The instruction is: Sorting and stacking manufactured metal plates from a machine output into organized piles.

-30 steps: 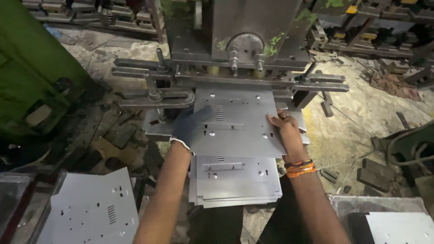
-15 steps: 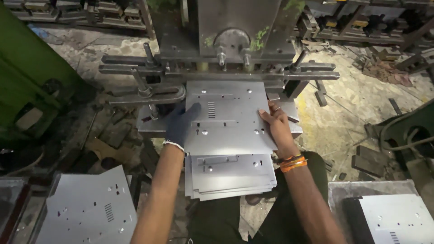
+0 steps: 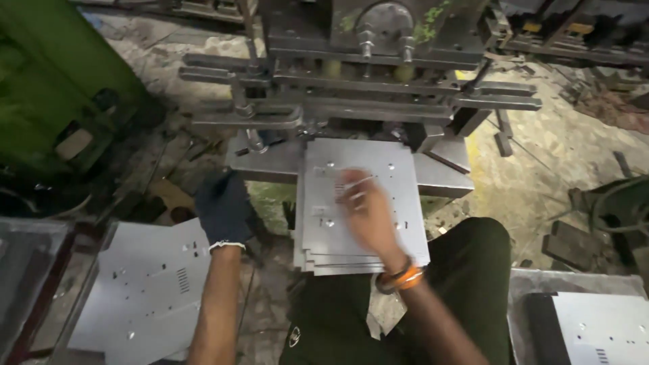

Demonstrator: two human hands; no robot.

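Note:
My right hand, blurred and wearing orange bangles at the wrist, lies flat with fingers spread on the top sheet of a stack of grey punched metal sheets. The stack rests on the bed of a steel press and reaches over my lap. My left hand, in a dark glove, hovers left of the stack, at the upper right corner of a second pile of punched sheets. Nothing shows in its fingers.
A green machine stands at the left. A tray with more punched sheets sits at the lower right. Scrap metal and debris litter the dirty floor around the press.
Both hands were on the top sheet at the press. My left hand has since swung left to the side pile, and my right hand has slid back onto the stack.

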